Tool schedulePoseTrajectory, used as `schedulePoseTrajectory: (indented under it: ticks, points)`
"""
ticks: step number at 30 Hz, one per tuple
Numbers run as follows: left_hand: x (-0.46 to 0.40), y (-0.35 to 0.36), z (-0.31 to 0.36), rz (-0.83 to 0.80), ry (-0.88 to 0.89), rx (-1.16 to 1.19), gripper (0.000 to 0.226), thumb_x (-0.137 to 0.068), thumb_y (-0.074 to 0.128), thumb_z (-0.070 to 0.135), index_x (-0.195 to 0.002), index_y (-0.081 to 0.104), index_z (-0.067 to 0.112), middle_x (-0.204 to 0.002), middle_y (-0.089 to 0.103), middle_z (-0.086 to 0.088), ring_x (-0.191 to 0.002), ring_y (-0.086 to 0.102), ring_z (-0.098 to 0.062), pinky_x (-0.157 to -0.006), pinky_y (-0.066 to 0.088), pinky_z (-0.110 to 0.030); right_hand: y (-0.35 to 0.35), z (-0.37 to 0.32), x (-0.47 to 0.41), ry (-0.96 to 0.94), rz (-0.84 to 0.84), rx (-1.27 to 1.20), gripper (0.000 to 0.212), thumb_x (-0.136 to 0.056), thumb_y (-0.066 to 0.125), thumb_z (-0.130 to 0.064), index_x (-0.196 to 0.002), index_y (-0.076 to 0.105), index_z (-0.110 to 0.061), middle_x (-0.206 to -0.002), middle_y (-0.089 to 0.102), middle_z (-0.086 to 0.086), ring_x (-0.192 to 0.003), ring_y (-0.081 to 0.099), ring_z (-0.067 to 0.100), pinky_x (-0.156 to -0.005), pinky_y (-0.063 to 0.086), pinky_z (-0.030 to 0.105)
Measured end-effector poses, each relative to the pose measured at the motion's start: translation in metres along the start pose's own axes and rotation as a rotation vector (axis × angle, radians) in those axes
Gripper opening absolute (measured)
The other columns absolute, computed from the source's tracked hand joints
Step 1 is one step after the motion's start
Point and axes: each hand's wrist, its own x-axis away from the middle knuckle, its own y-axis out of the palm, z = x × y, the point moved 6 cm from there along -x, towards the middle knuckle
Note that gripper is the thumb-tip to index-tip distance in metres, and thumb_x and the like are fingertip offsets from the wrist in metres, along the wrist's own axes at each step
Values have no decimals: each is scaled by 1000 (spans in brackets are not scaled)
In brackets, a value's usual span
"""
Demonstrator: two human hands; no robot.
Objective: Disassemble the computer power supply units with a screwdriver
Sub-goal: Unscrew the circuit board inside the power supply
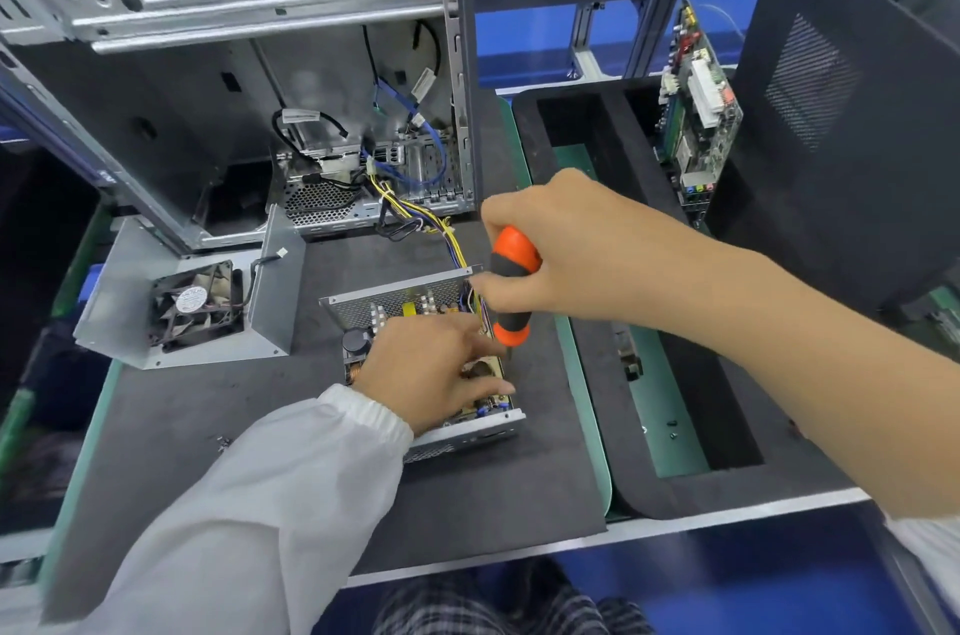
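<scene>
An opened power supply unit (395,302) lies on the dark mat at the centre, its circuit board and parts exposed. My left hand (431,369) rests on the board with fingers spread, holding it down. My right hand (561,250) grips an orange and black screwdriver (511,286) upright, its tip down at the board's right edge beside my left fingers. The unit's removed metal cover with a fan (195,304) lies to the left. A bundle of yellow and black wires (415,213) runs from the unit back toward the case.
An open metal computer case (234,63) stands behind the unit. A black foam tray (597,141) on the right holds a circuit board (698,115) standing on edge, with a black side panel (841,115) beyond. Small screws (672,429) lie in the tray.
</scene>
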Motion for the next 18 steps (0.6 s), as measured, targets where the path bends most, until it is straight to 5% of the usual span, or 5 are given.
schedulePoseTrajectory:
  ticks: [6,10,18]
  points:
    - [7,-1,13,-49,254,-285,14,-83,70,45,-86,73,32,-75,54,6,-70,63,-17,-48,24,-25,-3,11,9,55,15,-42,37,-82,64,-43,-78,52,-8,-57,42,-1,-54,37,16,-54,40,33]
    - [8,-7,3,-36,192,-186,20,-73,80,43,-77,70,26,-70,56,10,-61,62,-12,-44,26,-20,-4,13,12,70,32,-83,37,-82,65,-42,-77,54,-7,-56,43,-1,-52,36,15,-51,37,32]
    - [8,-5,-6,-11,146,-26,37,-76,67,61,-77,66,24,-74,59,11,-64,59,-9,-46,35,-24,1,14,13,84,18,-104,34,-82,65,-43,-75,52,-12,-57,45,-3,-52,40,14,-55,43,35]
